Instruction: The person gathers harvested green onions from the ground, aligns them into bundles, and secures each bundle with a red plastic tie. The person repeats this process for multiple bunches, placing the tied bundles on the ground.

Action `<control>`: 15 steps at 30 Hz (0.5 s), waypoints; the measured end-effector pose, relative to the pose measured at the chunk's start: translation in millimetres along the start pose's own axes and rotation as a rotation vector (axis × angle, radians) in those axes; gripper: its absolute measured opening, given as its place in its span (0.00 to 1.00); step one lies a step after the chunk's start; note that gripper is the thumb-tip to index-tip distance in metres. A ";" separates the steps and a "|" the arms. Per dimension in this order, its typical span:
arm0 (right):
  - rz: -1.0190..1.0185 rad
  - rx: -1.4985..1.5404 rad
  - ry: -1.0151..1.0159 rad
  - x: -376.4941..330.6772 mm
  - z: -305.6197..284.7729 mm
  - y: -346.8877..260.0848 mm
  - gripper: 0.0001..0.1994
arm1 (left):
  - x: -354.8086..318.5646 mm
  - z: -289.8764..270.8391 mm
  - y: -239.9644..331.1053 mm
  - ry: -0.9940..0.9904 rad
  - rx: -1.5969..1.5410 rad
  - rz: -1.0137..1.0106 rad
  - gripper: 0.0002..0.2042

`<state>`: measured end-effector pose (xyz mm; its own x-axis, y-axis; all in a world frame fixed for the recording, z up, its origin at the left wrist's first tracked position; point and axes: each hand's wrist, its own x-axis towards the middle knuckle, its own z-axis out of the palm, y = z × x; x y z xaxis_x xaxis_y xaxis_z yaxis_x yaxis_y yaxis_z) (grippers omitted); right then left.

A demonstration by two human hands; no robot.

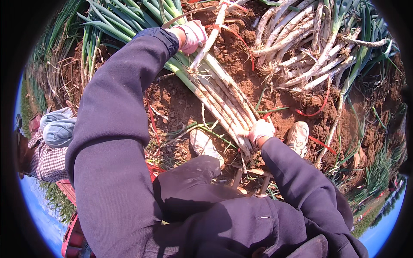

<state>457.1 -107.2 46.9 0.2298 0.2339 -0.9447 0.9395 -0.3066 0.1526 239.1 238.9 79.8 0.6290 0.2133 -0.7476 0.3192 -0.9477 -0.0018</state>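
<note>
While the bundle of long green onions [228, 107] slants through the middle of the view, leafy tops toward eleven o'clock and roots toward four, both gloved hands hold it. The left hand [193, 36], at twelve o'clock, has its fingers curled around the stalks where white turns green; the right hand [261, 130], near three o'clock, has its fingers closed at the root end. A single loose stalk [213, 38] crosses the bundle just beside the left hand — whether those fingers grip it too, I cannot tell. Between one and two o'clock, a pile of onions [297, 47] lies on the reddish soil [279, 101]. One pale shoe [297, 138] stands at three o'clock, the other [205, 146] near the centre toward six. A red strip [316, 112] curves below the pile, and another person [47, 157] appears at nine o'clock.
</note>
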 end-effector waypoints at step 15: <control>-0.521 -0.526 -0.035 29.7 -143.0 25.6 0.21 | 9.7 47.6 66.9 0.621 -0.188 -0.883 0.28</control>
<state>524.3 23.9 64.2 -0.2795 0.1955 -0.9400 0.9239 0.3211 -0.2079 232.8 166.3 40.8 0.3566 0.9318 -0.0680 0.9027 -0.3624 -0.2319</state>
